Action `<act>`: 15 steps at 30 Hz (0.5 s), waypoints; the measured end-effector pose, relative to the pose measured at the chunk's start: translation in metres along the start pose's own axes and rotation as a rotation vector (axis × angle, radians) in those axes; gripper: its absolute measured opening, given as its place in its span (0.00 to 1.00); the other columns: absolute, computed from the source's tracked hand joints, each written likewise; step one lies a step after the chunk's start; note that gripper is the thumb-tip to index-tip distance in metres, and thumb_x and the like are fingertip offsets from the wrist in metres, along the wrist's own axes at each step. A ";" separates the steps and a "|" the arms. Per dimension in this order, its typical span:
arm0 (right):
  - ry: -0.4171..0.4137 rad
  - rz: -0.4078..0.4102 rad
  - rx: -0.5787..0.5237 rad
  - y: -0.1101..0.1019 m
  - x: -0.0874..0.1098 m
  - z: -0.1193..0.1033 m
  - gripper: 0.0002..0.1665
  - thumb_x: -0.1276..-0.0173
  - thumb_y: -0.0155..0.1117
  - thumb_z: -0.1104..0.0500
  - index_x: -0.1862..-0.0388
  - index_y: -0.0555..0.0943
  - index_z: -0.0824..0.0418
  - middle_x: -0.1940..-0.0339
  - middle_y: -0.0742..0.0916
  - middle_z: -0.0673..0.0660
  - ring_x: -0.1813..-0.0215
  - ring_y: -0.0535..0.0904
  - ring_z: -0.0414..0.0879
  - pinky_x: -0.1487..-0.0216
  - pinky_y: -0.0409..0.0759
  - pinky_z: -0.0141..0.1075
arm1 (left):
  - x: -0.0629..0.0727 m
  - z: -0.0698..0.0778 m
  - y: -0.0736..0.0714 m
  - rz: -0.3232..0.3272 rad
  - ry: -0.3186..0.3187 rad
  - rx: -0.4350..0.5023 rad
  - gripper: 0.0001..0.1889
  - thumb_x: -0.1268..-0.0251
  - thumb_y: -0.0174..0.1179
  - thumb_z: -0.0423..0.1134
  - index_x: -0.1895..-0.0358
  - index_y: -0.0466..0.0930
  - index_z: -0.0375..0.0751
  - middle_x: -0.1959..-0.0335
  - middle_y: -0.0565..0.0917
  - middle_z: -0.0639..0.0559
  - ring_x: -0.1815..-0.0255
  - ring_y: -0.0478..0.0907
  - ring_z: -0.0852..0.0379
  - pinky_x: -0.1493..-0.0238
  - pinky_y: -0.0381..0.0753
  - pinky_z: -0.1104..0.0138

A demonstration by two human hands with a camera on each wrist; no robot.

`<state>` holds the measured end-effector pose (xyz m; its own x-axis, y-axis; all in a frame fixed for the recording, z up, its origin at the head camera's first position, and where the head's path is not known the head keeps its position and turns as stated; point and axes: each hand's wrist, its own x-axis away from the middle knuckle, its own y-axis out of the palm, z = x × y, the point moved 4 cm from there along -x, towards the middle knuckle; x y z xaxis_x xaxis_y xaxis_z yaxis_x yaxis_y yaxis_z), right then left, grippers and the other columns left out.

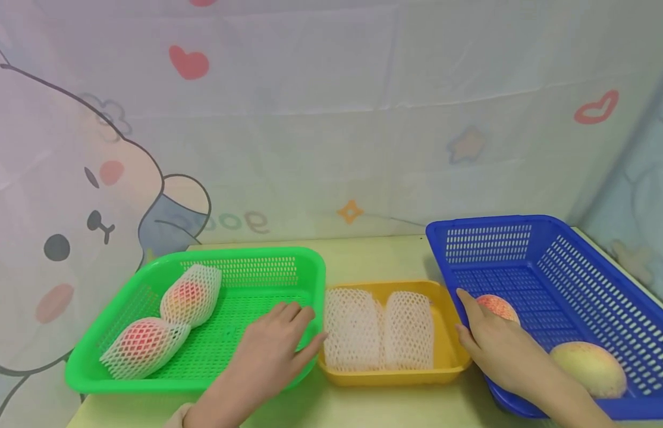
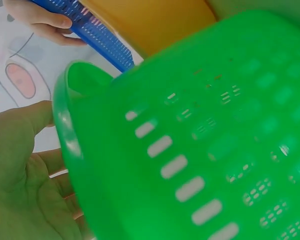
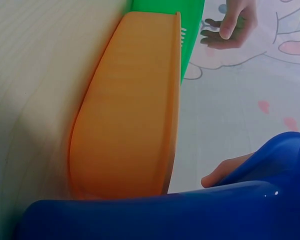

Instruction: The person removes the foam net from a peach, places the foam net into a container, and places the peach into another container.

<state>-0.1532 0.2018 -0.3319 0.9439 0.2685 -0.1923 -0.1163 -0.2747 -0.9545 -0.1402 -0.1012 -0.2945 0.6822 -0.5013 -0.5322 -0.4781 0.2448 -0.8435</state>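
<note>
The green basket (image 1: 256,252) and the blue basket (image 1: 542,246) sit on our pale yellow worktop (image 1: 374,255), with a yellow tray (image 1: 449,333) between them. Behind it hangs a white, creased cloth (image 1: 320,89) with hearts (image 1: 189,63) and a big cartoon animal (image 1: 112,255). The left grip (image 1: 275,345) is by the green basket's edge, fingers loose and apart, holding nothing. The right grip (image 1: 505,345) lies over the blue basket's edge; some fingers hide, so we can't tell if it holds on.

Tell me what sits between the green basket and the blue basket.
The head view shows a yellow tray holding white foam nets between the green basket and the blue basket.
</note>
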 end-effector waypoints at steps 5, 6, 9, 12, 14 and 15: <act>0.000 0.010 0.000 0.000 0.001 0.001 0.34 0.29 0.54 0.54 0.31 0.61 0.74 0.58 0.87 0.62 0.70 0.77 0.42 0.56 0.82 0.52 | 0.004 -0.002 -0.004 -0.005 0.016 -0.022 0.15 0.43 0.66 0.50 0.62 0.80 0.42 0.70 0.80 0.56 0.69 0.76 0.58 0.69 0.78 0.68; 0.000 0.010 -0.001 0.000 0.001 0.001 0.34 0.29 0.54 0.54 0.31 0.61 0.74 0.57 0.87 0.62 0.69 0.79 0.43 0.56 0.82 0.52 | 0.004 -0.002 -0.004 -0.007 0.019 -0.025 0.15 0.43 0.66 0.50 0.62 0.80 0.42 0.71 0.80 0.56 0.69 0.76 0.58 0.69 0.78 0.68; -0.002 0.009 -0.003 0.001 0.000 0.001 0.34 0.29 0.54 0.55 0.31 0.61 0.74 0.55 0.87 0.64 0.67 0.80 0.45 0.55 0.82 0.53 | 0.006 -0.004 -0.005 -0.024 0.013 -0.031 0.15 0.43 0.66 0.50 0.61 0.80 0.43 0.70 0.80 0.57 0.69 0.75 0.59 0.70 0.77 0.68; -0.002 0.008 -0.007 0.000 0.000 0.001 0.34 0.29 0.54 0.55 0.31 0.61 0.74 0.52 0.86 0.65 0.67 0.80 0.45 0.54 0.81 0.54 | 0.008 -0.007 -0.007 -0.047 0.009 -0.046 0.15 0.42 0.65 0.50 0.61 0.80 0.44 0.71 0.79 0.57 0.70 0.74 0.59 0.72 0.76 0.69; -0.002 0.007 -0.009 0.000 0.000 0.001 0.34 0.29 0.54 0.55 0.31 0.61 0.74 0.53 0.86 0.65 0.67 0.80 0.44 0.54 0.81 0.53 | 0.008 -0.008 -0.008 -0.057 0.017 -0.053 0.15 0.42 0.65 0.50 0.61 0.79 0.44 0.71 0.79 0.57 0.70 0.74 0.59 0.72 0.76 0.69; -0.002 0.008 -0.009 0.000 0.000 0.000 0.34 0.29 0.54 0.55 0.31 0.61 0.74 0.53 0.86 0.65 0.66 0.81 0.45 0.54 0.81 0.54 | 0.009 -0.008 -0.009 -0.063 0.020 -0.056 0.15 0.42 0.65 0.50 0.61 0.79 0.43 0.72 0.79 0.56 0.70 0.74 0.59 0.72 0.76 0.69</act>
<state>-0.1534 0.2021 -0.3323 0.9423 0.2684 -0.2003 -0.1208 -0.2853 -0.9508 -0.1342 -0.1146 -0.2906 0.7010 -0.5306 -0.4765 -0.4654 0.1659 -0.8694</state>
